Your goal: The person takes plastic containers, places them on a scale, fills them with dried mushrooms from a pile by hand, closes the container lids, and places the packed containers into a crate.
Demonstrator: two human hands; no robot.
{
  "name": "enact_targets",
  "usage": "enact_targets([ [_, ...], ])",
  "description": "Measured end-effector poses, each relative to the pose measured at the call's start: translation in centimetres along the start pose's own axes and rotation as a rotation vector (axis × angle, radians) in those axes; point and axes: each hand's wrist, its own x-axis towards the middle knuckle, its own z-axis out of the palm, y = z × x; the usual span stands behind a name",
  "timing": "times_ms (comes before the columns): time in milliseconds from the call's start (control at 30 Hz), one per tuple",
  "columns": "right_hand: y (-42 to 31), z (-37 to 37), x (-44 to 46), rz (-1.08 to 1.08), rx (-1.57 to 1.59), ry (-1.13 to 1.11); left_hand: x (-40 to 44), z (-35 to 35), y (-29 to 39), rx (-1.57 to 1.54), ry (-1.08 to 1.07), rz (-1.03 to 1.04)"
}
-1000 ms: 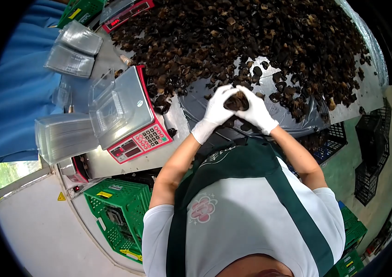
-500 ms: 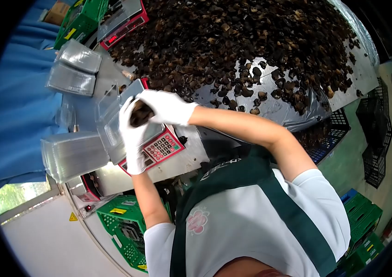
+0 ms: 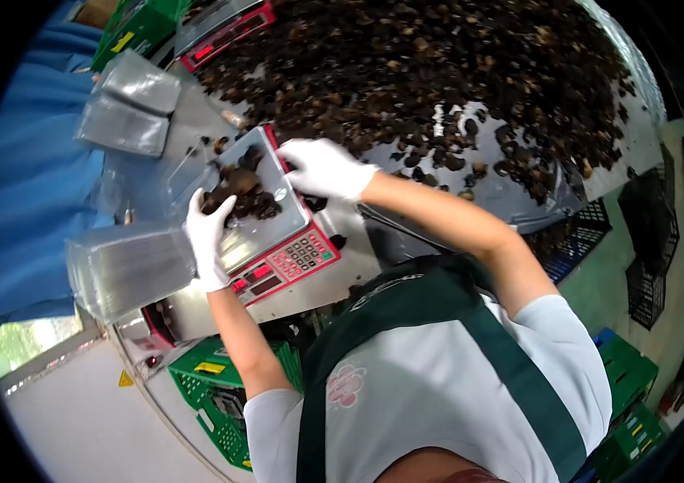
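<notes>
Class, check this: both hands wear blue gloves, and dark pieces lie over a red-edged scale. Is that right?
The glove colour is wrong: the head view shows the left hand and right hand in white gloves. Dark pieces do lie over a red-edged scale.

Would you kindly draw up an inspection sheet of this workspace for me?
Surface: metal table, partly covered by dark sheeting.
Job's things: dark pieces over the red-edged scale; large heap beyond.
Clutter: stray piece beside the scale; stacked clear trays at left.
Grip: left hand spread at the pieces' edge; right hand blurred, apparently open, nothing visibly held.
Cables: possible cord at lower left, too unclear to confirm.
Surroundings: blue curtain left, green crate below the table, black crates right.
</notes>
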Motion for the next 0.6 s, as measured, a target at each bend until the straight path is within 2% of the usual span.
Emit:
enact_targets([
  [33,-0.3,-3.1,-1.4,-0.001,0.002,0.041,0.4,0.2,-0.8,0.016,0.01,0.015],
  [67,2.7,-3.4,-2.2,-0.085,-0.143,0.217,0.6,0.1,-1.4,0.035,0.031,0.026],
  [133,3.4,-7.2,-4.4,0.206,-0.061,0.207,0.1,-0.3,-0.5,0.021,0.007,-0.018],
  [167,5.0,-8.2,-5.4,0.284,-0.087,0.234,-0.2,-0.5,-0.4,0.064,0.039,0.011],
  [200,6.8,-9.2,-6.5,0.236,-0.141,0.292,-0.6,-0.8,-0.4,0.106,0.063,0.041],
  [267,8.4,-11.4,-8.5,0.389,-0.164,0.283,-1.2,-1.5,0.0,0.004,0.086,-0.083],
  [333,11.0,-12.3,-10.3,0.435,-0.249,0.3,-1.5,-2.3,-0.1,-0.008,0.142,-0.083],
  [400,13.3,-12.7,-11.9,0.427,-0.348,0.32,-1.8,-3.3,0.3,-0.008,0.18,-0.036],
  [467,16.3,-12.3,-13.2,0.347,-0.394,0.382,-1.6,-3.9,0.1,0.005,0.222,-0.107],
  [533,15.7,-12.3,-13.7,0.399,-0.395,0.343,-0.9,-4.4,-1.7,0.019,0.303,-0.098],
  [567,15.0,-12.1,-13.7,0.413,-0.336,0.331,-1.1,-4.3,-2.4,0.247,0.432,0.016],
  [600,14.6,-11.9,-13.5,0.392,-0.346,0.313,-1.4,-4.1,-2.8,0.248,0.447,0.012],
])
